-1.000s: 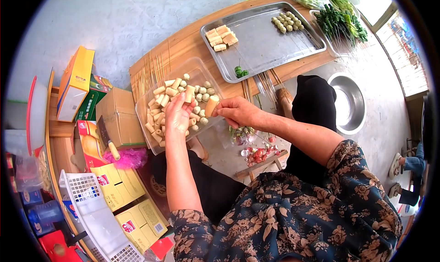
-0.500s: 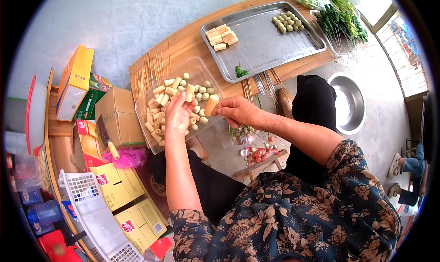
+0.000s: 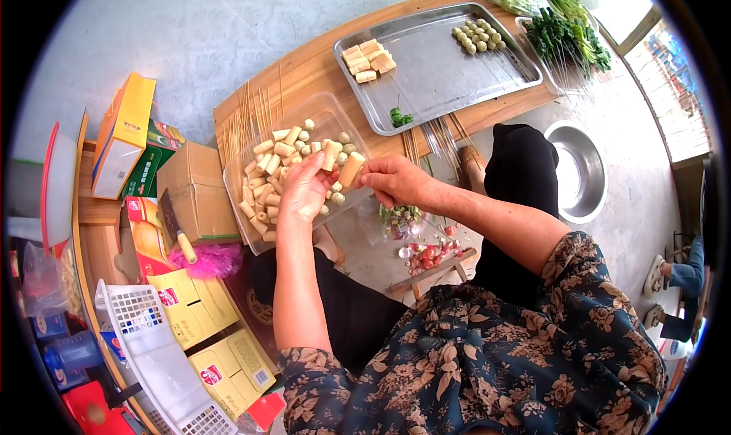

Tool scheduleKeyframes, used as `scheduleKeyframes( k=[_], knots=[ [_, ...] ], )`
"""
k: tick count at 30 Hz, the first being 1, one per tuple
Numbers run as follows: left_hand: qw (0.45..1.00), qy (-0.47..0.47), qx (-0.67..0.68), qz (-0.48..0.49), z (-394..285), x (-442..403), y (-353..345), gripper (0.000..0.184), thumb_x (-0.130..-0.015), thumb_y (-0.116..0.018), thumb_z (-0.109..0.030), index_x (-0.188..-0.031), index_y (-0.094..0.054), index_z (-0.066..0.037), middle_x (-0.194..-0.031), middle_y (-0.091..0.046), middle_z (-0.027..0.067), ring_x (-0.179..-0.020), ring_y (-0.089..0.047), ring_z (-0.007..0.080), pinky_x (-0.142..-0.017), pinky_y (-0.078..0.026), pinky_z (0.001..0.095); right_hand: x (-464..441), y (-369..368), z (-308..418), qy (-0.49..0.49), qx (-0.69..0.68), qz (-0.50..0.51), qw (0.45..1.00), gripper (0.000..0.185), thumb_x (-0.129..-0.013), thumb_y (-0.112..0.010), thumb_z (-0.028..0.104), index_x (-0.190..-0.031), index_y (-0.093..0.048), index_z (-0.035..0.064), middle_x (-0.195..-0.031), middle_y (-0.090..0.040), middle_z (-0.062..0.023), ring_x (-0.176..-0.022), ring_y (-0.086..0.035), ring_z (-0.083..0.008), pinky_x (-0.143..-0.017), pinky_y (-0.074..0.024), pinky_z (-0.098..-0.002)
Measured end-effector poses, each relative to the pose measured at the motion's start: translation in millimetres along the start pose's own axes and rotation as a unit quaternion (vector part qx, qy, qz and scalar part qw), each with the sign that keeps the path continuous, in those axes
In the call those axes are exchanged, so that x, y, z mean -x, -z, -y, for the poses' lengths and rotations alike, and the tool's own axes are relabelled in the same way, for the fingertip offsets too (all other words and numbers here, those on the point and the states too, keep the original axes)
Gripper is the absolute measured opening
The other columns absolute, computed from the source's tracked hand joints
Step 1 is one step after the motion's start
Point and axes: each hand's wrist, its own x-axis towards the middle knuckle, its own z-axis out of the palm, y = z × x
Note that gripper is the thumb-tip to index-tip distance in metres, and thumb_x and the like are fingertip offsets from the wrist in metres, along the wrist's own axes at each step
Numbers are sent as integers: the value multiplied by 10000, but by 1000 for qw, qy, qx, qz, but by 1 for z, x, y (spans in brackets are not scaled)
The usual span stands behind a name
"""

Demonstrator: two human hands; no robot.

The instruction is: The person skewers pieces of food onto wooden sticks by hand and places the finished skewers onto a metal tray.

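Observation:
My left hand is closed on a beige, cylindrical food roll, held between thumb and fingers. Facing it, my right hand is pinched at the side of a second food roll; whether a skewer runs through that one I cannot tell. The two rolls are close together. Beneath both hands, a clear plastic tub contains many similar rolls and greenish balls. Thin wooden skewers lie on the table just beyond the tub.
A metal tray on the wooden table carries skewered rolls, greenish balls and a green pepper. Leafy greens are at the far right. A cleaver leans by a cardboard box. A steel basin stands on the floor.
The roll in my left hand has shifted right and slightly down, closer to the one at my right hand. My right hand has barely moved.

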Motion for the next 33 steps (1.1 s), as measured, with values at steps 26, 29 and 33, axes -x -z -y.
scheduleKeyframes(
  k=[26, 29, 33],
  knots=[
    [521, -31, -845, -116, 24, 1, 29, 128, -831, -542, -81, -922, -620, -37, -978, -629, 163, -944, -615, 338, -779, -490, 444, 6, 8, 8, 11, -23, -34, 999, 209, -942, -499, 177, -897, -633, 22, -517, -489, 5, -430, -417, -73, -412, -308, -234],
    [686, -47, -714, -134, 20, -10, 36, 150, -826, -575, -86, -959, -627, -41, -894, -645, 130, -897, -636, 257, -754, -509, 401, 7, 10, 5, 11, -18, -35, 999, 207, -941, -498, 175, -894, -633, 25, -507, -485, 2, -426, -413, -75, -412, -305, -236],
    [958, -55, -264, -94, 1, -8, 25, 201, -878, -580, -94, -1068, -583, -30, -912, -628, 85, -830, -612, 164, -750, -527, 324, 10, 7, 2, -8, -15, -4, 1000, 204, -957, -499, 196, -941, -623, 34, -525, -472, 26, -440, -392, -51, -415, -291, -216]
  ],
)
